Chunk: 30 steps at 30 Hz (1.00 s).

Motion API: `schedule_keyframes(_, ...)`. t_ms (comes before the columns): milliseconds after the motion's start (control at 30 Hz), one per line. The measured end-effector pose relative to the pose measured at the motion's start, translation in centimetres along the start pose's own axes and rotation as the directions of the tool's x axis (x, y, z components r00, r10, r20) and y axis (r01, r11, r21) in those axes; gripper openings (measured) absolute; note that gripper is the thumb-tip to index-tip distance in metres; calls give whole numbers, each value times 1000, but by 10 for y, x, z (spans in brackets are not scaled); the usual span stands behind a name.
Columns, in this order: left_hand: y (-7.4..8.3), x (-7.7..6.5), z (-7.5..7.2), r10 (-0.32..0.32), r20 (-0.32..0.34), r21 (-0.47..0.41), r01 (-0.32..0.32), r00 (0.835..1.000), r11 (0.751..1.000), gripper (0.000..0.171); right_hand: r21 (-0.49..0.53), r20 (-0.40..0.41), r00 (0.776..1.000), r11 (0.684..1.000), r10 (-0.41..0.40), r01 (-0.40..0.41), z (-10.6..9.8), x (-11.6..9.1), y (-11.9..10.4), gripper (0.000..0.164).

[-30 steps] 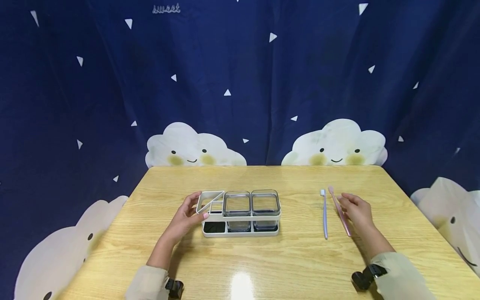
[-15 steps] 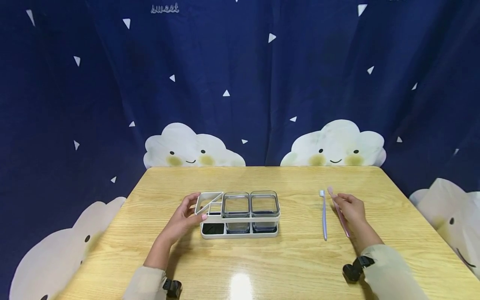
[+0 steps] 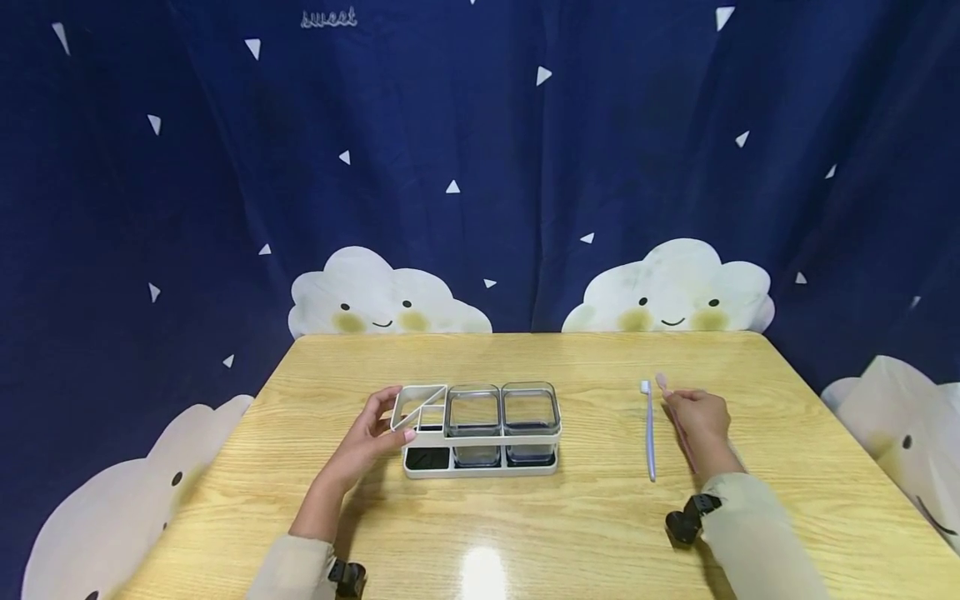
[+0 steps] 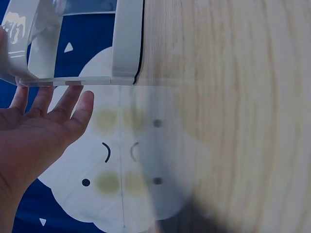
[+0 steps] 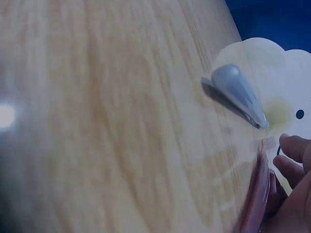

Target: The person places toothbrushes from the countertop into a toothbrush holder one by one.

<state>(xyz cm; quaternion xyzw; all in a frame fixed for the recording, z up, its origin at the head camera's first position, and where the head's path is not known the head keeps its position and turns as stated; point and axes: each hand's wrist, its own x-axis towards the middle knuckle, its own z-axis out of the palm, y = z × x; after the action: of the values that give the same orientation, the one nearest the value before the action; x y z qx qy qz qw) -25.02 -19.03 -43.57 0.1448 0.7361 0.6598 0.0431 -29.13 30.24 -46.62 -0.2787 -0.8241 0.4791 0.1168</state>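
In the head view, a white rack point(image 3: 468, 473) sits on the wooden surface point(image 3: 600, 517), and its long side goes from left to right. Two clear cups point(image 3: 530, 408) stand in the right and middle parts of the rack. The person's left grip point(image 3: 367, 433) holds the left end of the rack, with the thumb in front and the other fingers around the side. To the right of the rack is a blue toothbrush point(image 3: 650, 433). It lies almost straight, with its brush end pointing away from the person and its handle end pointing back. Farther right of the rack is a pink toothbrush point(image 3: 683, 442). It is long and slanted: the brush end points away and a bit toward the rack's side, and the handle end comes back toward the person. The right grip point(image 3: 701, 417) is over the pink toothbrush, with its bent fingers at the thin neck. In the left wrist view, the left grip's long fingers touch the edge of the rack's end, and a smiling cloud point(image 4: 104, 162) shows past the rack. In the right wrist view, the blue toothbrush, the one nearer the rack, shows its fat, round handle end. The pink toothbrush runs nearly up and down, fat at the bottom and thin at the top. The right grip's fingers are right beside it, but I cannot tell if they pinch it.
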Motion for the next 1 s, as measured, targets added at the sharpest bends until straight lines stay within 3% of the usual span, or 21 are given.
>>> schedule_keyframes(433, -3, 1, 1, 0, 8, -5, 0, 1000, 1000, 69, -231, -9, 998, 971, -68, 64, -1, 6, 3, 40)
schedule_keyframes(767, -4, -2, -1, 2, -15, 16, -2, 1000, 1000, 69, -270, -41, 999, 963, 6, -17, 10, 11, 5, 40)
schedule_keyframes(1000, -3, 0, 1, 1, 4, 26, -2, 1000, 1000, 68, -280, -54, 998, 960, -27, 11, 11, 7, 5, 32)
